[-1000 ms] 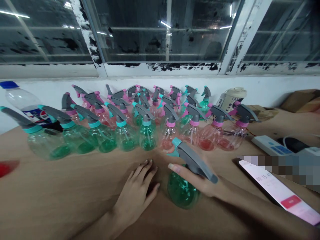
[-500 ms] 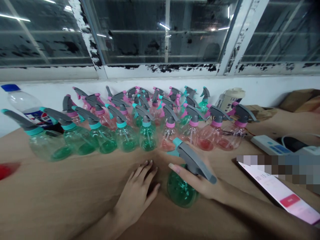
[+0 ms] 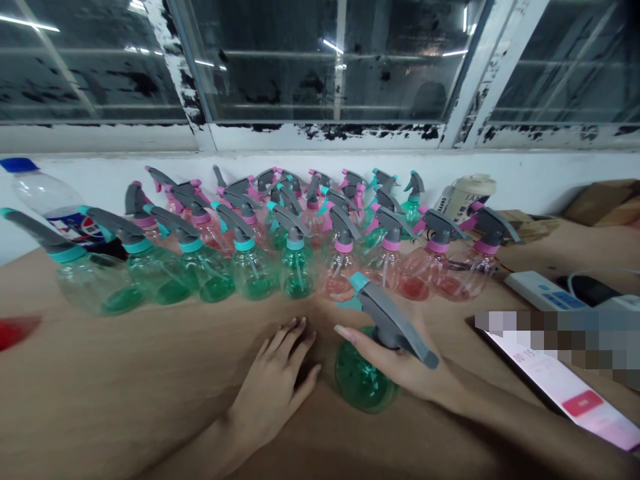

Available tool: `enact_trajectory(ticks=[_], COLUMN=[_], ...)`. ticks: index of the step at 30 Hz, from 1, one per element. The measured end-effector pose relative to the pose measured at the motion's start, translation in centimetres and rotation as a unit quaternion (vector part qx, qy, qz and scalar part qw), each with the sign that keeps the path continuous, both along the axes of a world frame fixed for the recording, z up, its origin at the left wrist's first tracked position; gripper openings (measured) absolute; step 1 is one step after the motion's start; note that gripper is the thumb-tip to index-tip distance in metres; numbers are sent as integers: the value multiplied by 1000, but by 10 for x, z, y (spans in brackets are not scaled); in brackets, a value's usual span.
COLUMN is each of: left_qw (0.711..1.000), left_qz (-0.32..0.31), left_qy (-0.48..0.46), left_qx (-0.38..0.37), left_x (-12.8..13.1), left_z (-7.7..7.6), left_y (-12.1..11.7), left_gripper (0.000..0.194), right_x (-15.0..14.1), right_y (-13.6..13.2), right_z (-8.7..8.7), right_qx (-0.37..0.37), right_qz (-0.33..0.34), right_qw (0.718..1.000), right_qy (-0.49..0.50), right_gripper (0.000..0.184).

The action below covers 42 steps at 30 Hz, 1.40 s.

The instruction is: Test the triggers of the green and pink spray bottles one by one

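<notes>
My right hand (image 3: 400, 367) is wrapped around the neck of a green spray bottle (image 3: 365, 383) with a grey and teal trigger head. The thumb lies across its near side; the other fingers are mostly hidden behind it. The bottle appears to stand on the wooden table (image 3: 125, 400). Left of it, my left hand (image 3: 275, 380) rests palm down with its fingers stretched out, holding nothing. Beyond both hands runs a front row of spray bottles: green ones (image 3: 255, 277) with teal collars on the left, pink ones (image 3: 413, 277) with pink collars on the right.
More spray bottles (image 3: 313, 207) crowd behind the front row, against the wall. A Pepsi bottle (image 3: 75, 213) stands at the far left, near a red object (image 3: 17, 331). At right are a paper cup (image 3: 470, 197), a white power strip (image 3: 545, 293) and a lit phone (image 3: 575, 393).
The view has shifted very slightly. Both hands and the held spray bottle stay in nearly the same place on the table.
</notes>
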<state>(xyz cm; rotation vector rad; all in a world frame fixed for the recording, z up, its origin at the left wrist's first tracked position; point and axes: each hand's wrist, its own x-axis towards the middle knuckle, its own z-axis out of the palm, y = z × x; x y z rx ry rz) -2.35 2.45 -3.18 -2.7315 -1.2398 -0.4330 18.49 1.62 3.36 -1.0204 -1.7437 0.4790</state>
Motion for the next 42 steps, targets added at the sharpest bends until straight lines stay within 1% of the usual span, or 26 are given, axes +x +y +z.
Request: enact_trajectory(ticks=[3, 6, 9, 14, 18, 23, 32, 34, 38, 42], left_qw=[1000, 1000, 1000, 1000, 1000, 1000, 1000, 1000, 1000, 1000], left_qz=[1, -2, -1, -2, 1, 2, 4, 5, 4, -1], left_qy=[4, -2, -12, -3, 0, 1, 8, 11, 7, -3], left_qx=[-2, 3, 10, 4, 0, 1, 0, -2, 3, 0], left_x=[0, 0, 0, 0, 0, 0, 1, 1, 0, 0], left_z=[0, 0, -1, 1, 2, 1, 0, 0, 0, 0], left_y=[0, 0, 0, 0, 0, 0, 0, 0, -1, -1], left_gripper=[39, 40, 41, 40, 41, 41, 40, 40, 40, 41], right_x=[1, 2, 2, 0, 1, 2, 4, 4, 2, 2], right_y=[-2, -3, -4, -3, -1, -2, -1, -2, -5, -6], right_z=[9, 15, 14, 12, 13, 13, 6, 6, 10, 14], right_qx=[16, 8, -6, 5, -13, -7, -13, -24, -76, -95], right_qz=[17, 16, 11, 16, 39, 54, 63, 57, 39, 30], right_qw=[1000, 1000, 1000, 1000, 999, 998, 998, 998, 996, 994], right_qy=[8, 4, -1, -1, 10, 7, 16, 19, 30, 46], right_gripper=[17, 6, 4, 9, 3, 17, 30, 32, 31, 31])
